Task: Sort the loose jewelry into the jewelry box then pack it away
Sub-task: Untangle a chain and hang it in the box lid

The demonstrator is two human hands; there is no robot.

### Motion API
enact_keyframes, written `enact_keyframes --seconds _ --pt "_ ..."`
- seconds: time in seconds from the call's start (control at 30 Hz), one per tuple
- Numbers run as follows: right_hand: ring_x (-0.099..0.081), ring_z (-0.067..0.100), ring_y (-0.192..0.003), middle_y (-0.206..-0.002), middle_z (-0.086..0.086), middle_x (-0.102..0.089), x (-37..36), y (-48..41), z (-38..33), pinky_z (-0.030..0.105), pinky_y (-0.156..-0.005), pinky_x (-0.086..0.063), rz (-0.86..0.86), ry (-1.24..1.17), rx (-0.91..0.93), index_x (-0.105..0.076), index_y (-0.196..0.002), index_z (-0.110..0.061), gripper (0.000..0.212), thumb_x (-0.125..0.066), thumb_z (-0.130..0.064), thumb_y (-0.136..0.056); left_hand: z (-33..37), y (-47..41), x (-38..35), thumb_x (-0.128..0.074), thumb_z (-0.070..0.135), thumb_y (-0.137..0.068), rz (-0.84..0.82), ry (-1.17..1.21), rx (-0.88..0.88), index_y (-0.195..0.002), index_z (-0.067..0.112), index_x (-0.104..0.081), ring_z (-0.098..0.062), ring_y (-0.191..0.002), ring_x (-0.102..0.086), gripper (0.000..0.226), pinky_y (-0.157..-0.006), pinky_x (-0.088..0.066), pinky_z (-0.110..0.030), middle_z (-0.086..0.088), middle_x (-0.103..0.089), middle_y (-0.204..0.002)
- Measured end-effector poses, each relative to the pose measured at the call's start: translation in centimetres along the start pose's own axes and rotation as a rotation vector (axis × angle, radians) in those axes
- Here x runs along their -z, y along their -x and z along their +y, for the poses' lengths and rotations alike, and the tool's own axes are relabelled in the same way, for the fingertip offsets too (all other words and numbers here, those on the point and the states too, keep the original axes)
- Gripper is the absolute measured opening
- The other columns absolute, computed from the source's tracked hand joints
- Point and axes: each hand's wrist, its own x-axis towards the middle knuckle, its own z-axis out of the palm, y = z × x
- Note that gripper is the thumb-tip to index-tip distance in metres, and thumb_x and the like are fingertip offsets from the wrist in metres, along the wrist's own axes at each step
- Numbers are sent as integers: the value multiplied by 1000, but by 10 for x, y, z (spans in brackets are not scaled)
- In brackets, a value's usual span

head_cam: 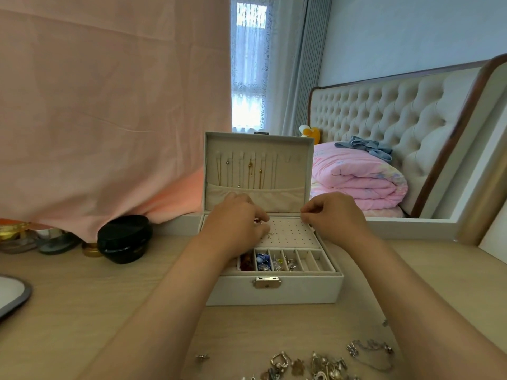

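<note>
The white jewelry box (274, 290) stands open, with chains (251, 171) in its lid (290, 149). My left hand (236, 223) pinches a red piece (257, 220). For my right hand (333, 215), I cannot tell the grip.

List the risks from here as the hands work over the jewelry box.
1. The small red piece pinched by the left hand could slip and drop into the compartments beside the earring panel.
2. The right forearm, drawn back, could scatter the loose jewelry pile on the table.
3. Knocking the lid could tangle the hanging necklaces.
</note>
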Motion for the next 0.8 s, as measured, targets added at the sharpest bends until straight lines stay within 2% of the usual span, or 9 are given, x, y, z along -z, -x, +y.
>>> enact_keyframes --seconds 0.17,0.37,0.5,0.63,0.7,0.8 --pt "-62 10 -96 -97 -15 -72 -1 3 -3 29 -80 -48 11 159 48 -77 -92 -33 9 -70 -28 -89 1 -1 -3 -67 44 -91 30 19 -10 -111 36 -74 -15 -118 -40 23 -103 -38 -37 8 -56 -116" --pt "-61 9 -98 -99 -17 -71 0 1 -3 28 -78 -46 -70 192 47 -76 -94 -33 12 -65 -30 -92 3 -2 -3 -72 40 -88 67 148 32 -99 34 -74 -12 -113 -45 13 -99 -42 -36 10 -60 -113" --pt "-61 8 -97 -95 -17 -69 -2 0 -2 30 -80 -48 -87 138 34 -75 -92 -31 10 -66 -27 -91 6 -2 0 -72 31 -90 103 446 54 -94 30 -72 2 -90 -57 4 -86 -49 -26 18 -66 -94" --pt "-62 6 -95 -95 -17 -68 -1 -3 -1 31 -83 -51 -75 39 17 -70 -92 -35 4 -70 -35 -88 8 -2 6 -73 28 -89 109 725 117 -97 27 -72 -3 -84 -67 8 -72 -50 -17 9 -72 -90" --pt "-62 3 -93 -91 -19 -67 2 -3 -8 25 -80 -47 -25 -65 57 -70 -93 -36 4 -69 -34 -90 8 -3 8 -74 28 -89 125 808 145 -99 25 -72 -7 -80 -68 11 -68 -52 -17 6 -74 -89" --pt "-62 -5 -80 -90 -14 -71 10 0 -31 16 -72 -43 -21 -297 162 -73 -98 -31 16 -73 -18 -87 8 -3 12 -73 27 -89 147 901 184 -101 21 -73 -7 -74 -67 13 -59 -50 -14 5 -76 -89"
